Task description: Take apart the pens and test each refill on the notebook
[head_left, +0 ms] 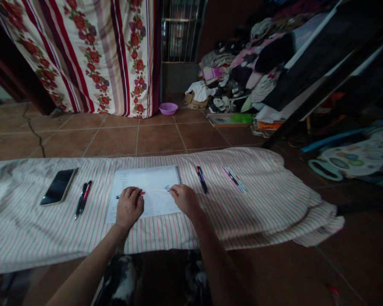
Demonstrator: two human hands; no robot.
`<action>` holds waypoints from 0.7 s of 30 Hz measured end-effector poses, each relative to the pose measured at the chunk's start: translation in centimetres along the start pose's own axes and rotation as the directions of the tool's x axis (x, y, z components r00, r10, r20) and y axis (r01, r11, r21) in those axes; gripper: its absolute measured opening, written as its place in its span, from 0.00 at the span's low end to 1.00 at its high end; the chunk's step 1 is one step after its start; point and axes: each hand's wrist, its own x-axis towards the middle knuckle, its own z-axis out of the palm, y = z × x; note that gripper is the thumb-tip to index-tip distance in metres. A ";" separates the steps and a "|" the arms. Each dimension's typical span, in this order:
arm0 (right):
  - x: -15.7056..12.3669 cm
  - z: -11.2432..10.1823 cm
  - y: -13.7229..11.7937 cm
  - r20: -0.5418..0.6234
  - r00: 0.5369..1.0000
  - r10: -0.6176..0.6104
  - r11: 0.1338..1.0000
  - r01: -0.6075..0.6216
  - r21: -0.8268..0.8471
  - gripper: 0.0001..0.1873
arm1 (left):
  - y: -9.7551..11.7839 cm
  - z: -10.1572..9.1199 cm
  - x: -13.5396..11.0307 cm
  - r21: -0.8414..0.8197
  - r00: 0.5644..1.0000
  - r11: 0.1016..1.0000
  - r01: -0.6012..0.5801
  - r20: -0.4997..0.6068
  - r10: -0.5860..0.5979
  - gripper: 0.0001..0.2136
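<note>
A spiral notebook (159,206) with white pages lies on the striped cloth. My left hand (129,206) rests on its left half, fingers curled over a red pen (142,193) whose ends stick out at both sides. Over the right half, my right hand (185,200) pinches one end of a thin pale stick (158,190) that looks like a pen refill and points left toward the other hand. A small greyish patch (167,187) shows on the page by the right fingertips; what it is I cannot tell.
Left of the notebook lie a phone (59,187) and two pens (83,199). To its right are dark pens (201,179) and several slim pens (234,179). On the tiled floor beyond are a purple basin (168,109) and a heap of clothes (239,72).
</note>
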 end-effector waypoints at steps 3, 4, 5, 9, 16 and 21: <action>-0.3 -0.3 -0.7 0.022 1.000 0.008 0.998 -0.007 -0.057 0.10 | -0.1 0.1 0.0 0.000 1.000 1.000 0.001 0.000 -0.001 0.09; -0.4 -0.5 -1.0 0.038 0.999 0.013 0.997 -0.010 -0.076 0.10 | -0.1 0.1 0.0 -0.001 1.000 1.000 0.000 -0.003 0.000 0.09; -0.5 -0.6 -1.2 0.058 0.998 0.017 0.996 -0.012 -0.090 0.10 | -0.1 0.1 0.0 -0.002 1.000 1.000 -0.002 -0.006 0.002 0.09; -0.7 -0.5 -1.9 0.124 0.992 0.018 0.994 -0.004 -0.113 0.10 | -0.2 0.2 0.0 -0.003 1.000 1.000 -0.007 -0.014 0.007 0.09; -0.7 0.0 -2.5 0.142 0.990 0.003 0.991 0.016 -0.130 0.11 | -0.1 0.2 0.0 -0.004 1.000 1.000 0.001 -0.012 -0.001 0.09; -0.8 0.0 -2.7 0.145 0.989 0.007 0.990 0.013 -0.137 0.12 | 0.0 0.1 0.1 -0.003 1.000 1.000 0.005 -0.004 -0.005 0.08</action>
